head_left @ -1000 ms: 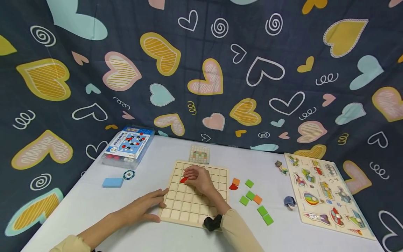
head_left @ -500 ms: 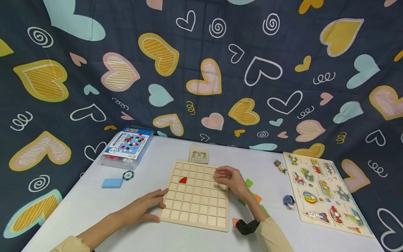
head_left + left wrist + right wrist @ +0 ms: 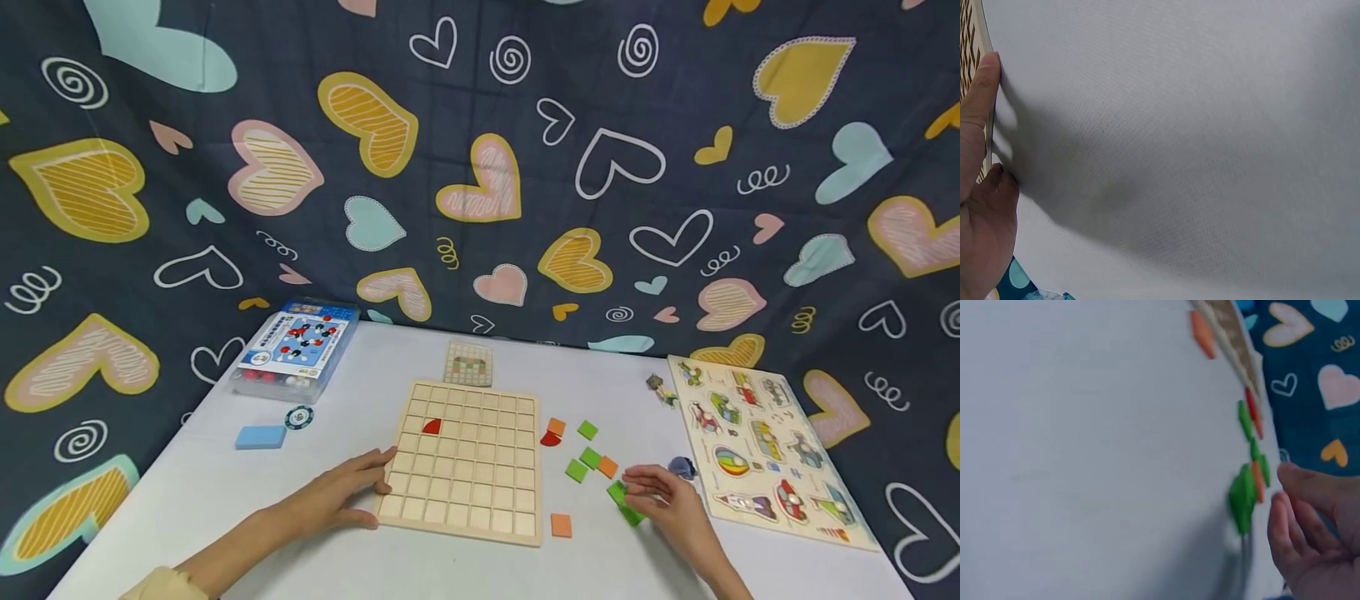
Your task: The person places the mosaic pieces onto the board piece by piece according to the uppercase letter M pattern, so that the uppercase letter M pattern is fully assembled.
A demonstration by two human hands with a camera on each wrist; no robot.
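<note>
A wooden grid board (image 3: 465, 492) lies on the white table, with a red quarter-circle tile (image 3: 432, 427) in one of its upper-left squares. My left hand (image 3: 337, 492) rests at the board's left edge, fingers extended against the frame; the left wrist view shows its fingertip (image 3: 990, 60) on that edge. My right hand (image 3: 667, 504) hovers beside two green square tiles (image 3: 630, 515) and partly overlaps them, fingers loosely bent. In the right wrist view, the green tiles (image 3: 1243, 497) lie apart from the fingers, and nothing shows between fingers and thumb.
Right of the board lie an orange tile (image 3: 561, 525), another red quarter-circle (image 3: 551, 439) and more green tiles (image 3: 588, 430). A small pattern card (image 3: 457, 372) sits behind it. Left stand a plastic box (image 3: 300, 346), blue block (image 3: 260, 437) and chip (image 3: 299, 417); far right, a picture puzzle (image 3: 772, 450).
My right hand has let go of the red quarter-circle on the board and swung right to the green tiles. My left hand stays at the board's edge.
</note>
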